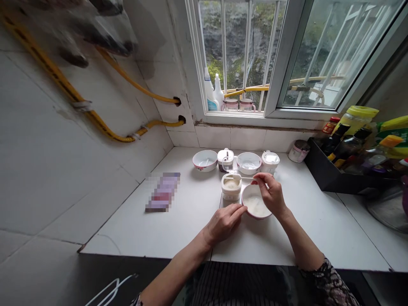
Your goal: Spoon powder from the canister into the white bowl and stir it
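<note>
My right hand (270, 193) pinches the handle of a small white spoon (237, 177), whose head is over the open mouth of a white jar (231, 193) with pale powder inside. Just right of the jar stands a bowl (256, 206) holding white powder, partly under my right hand. My left hand (225, 222) has its fingers together at the bowl's left rim, its fingertips touching it. Behind them stand a floral bowl (205, 161), a lidded jar with dark contents (225, 160), another white bowl (249, 163) and a closed white jar (270, 161).
A blurred purple item (163, 192) lies on the white counter (188, 233) at the left. At the right, a black box (321, 172) holds several bottles, with a pink-banded jar (298, 151) beside it. Behind the counter is a barred window; yellow pipes (108, 127) run along the left wall.
</note>
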A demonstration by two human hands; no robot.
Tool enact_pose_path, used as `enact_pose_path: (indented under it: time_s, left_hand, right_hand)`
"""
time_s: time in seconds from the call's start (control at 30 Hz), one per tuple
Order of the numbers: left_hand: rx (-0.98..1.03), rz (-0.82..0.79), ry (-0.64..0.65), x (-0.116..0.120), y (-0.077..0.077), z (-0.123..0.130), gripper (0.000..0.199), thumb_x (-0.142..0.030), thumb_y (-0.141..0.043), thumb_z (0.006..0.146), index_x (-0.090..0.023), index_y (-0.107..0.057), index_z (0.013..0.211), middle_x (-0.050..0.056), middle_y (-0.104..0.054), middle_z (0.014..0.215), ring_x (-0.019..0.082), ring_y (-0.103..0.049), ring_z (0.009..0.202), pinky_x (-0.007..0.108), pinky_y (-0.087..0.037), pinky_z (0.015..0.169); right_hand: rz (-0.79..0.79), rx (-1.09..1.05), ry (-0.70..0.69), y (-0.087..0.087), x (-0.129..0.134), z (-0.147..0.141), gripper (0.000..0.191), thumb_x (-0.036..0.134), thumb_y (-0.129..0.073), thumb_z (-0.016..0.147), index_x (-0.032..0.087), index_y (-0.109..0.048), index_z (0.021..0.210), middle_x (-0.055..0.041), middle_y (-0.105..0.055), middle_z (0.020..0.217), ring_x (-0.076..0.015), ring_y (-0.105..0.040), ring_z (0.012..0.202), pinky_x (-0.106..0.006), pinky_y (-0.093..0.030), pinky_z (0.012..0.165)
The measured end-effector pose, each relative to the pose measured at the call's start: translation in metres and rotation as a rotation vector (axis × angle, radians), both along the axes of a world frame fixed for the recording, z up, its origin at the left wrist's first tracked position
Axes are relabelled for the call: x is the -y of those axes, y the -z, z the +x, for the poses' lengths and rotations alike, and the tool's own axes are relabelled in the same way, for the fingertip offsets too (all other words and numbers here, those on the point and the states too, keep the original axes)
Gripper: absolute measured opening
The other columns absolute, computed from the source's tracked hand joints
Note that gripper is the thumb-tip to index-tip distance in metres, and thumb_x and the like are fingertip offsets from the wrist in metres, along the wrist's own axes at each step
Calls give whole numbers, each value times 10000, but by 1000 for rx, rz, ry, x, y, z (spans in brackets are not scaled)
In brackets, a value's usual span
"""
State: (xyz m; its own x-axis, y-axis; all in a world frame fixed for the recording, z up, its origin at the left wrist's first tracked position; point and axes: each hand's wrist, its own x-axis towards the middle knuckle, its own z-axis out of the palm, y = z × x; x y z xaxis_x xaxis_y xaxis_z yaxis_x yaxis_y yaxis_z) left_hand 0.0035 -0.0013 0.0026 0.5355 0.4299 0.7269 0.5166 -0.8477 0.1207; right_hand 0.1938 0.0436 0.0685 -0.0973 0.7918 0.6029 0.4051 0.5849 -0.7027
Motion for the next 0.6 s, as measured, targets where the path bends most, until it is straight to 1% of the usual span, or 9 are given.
enact_pose_path:
  time_s: [0.07, 0.1, 0.17, 0.27, 0.37, 0.43, 0.47, 0.5, 0.6]
  left_hand:
    - [-1, -11, 3, 0, 0, -1, 330, -93, -350, 968, -121, -557, 1224, 121, -681, 979, 172, -682, 865, 262, -596, 706]
    - [1, -15, 4, 0, 1, -1, 331, -90, -353, 968, -121, -554, 1229, 121, -681, 983, 171, -681, 867, 264, -596, 709]
    - [5, -18, 5, 0, 2, -1, 333, -85, -358, 967, -122, -544, 1241, 120, -679, 989, 172, -680, 870, 270, -598, 712]
    - [5, -10, 8, 0, 2, -2, 328, -87, -365, 969, -124, -537, 1245, 119, -678, 996, 175, -679, 875, 273, -599, 703]
    - [-11, -10, 7, 0, 1, -3, 324, -90, -356, 975, -124, -539, 1241, 121, -679, 1003, 178, -679, 888, 273, -599, 703]
    - [-19, -15, 7, 1, 0, -3, 328, -89, -347, 977, -122, -538, 1241, 123, -678, 1003, 180, -678, 893, 275, -597, 710]
    - [-20, -18, 8, 1, 0, -3, 328, -88, -345, 977, -121, -539, 1239, 123, -678, 1002, 179, -677, 892, 276, -595, 711]
    - [-16, -19, 11, 1, -1, -3, 326, -87, -346, 976, -119, -540, 1236, 122, -677, 999, 178, -676, 887, 275, -593, 709]
    - [-3, -21, 21, 1, 0, -3, 316, -83, -359, 974, -115, -544, 1228, 118, -676, 998, 175, -674, 880, 269, -588, 703]
  right_hand:
    - [-214, -153, -14, 0, -3, 7, 178, 351, -487, 903, 203, -586, 902, -31, -653, 693, -185, -620, 682, -328, -494, 680]
    - [-288, -209, -28, 0, -5, 11, 199, 376, -492, 888, 198, -580, 901, -18, -630, 659, -174, -604, 640, -306, -482, 626]
    - [-363, -234, -41, 1, -9, 22, 224, 398, -500, 856, 190, -573, 891, 6, -583, 597, -157, -563, 576, -280, -448, 564]
    - [-367, -55, -5, 4, -14, 33, 158, 327, -497, 820, 194, -579, 843, 28, -544, 543, -139, -519, 521, -277, -424, 565]
    - [-252, 196, 51, 6, -13, 32, 119, 206, -480, 768, 212, -598, 757, 29, -542, 521, -149, -522, 562, -303, -434, 667]
    - [-201, 284, 35, 7, -11, 27, 142, 164, -472, 741, 215, -603, 723, 33, -541, 512, -153, -527, 596, -322, -433, 747]
    - [-207, 295, 13, 8, -10, 25, 150, 158, -464, 738, 213, -603, 722, 37, -538, 508, -149, -523, 592, -321, -432, 752]
    - [-234, 288, -12, 8, -9, 23, 156, 161, -456, 740, 210, -603, 729, 42, -532, 503, -142, -513, 570, -310, -433, 726]
    - [-356, 206, -46, 8, -7, 23, 154, 197, -441, 751, 202, -594, 758, 50, -519, 499, -123, -474, 491, -258, -394, 561]
